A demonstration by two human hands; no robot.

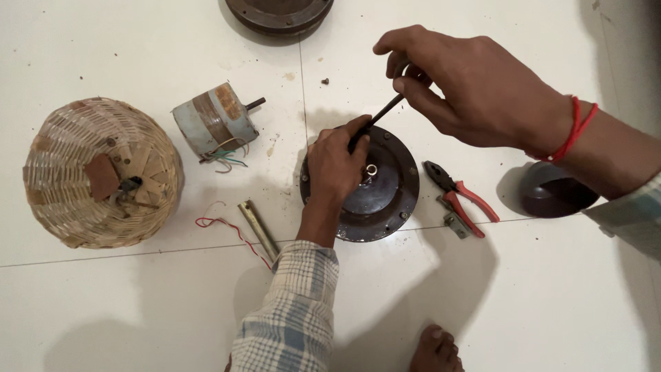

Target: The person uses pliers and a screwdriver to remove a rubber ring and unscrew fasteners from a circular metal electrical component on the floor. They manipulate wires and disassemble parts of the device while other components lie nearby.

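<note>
A round dark motor housing [385, 200] is set on the white tiled floor [537, 303], steadied by the left hand [335, 165], whose fingers are curled over its rim. A black-handled screwdriver [382, 112] (angled down towards the housing's edge) is pinched in the closed fingers of the right hand [475, 86]. Red-handled pliers [460, 196] are laid just beside the housing; a wicker basket [100, 172] and a small grey motor [215, 120] are set further left.

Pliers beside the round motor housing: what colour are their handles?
Red handles on the pliers, seen clearest in the head view.
</note>
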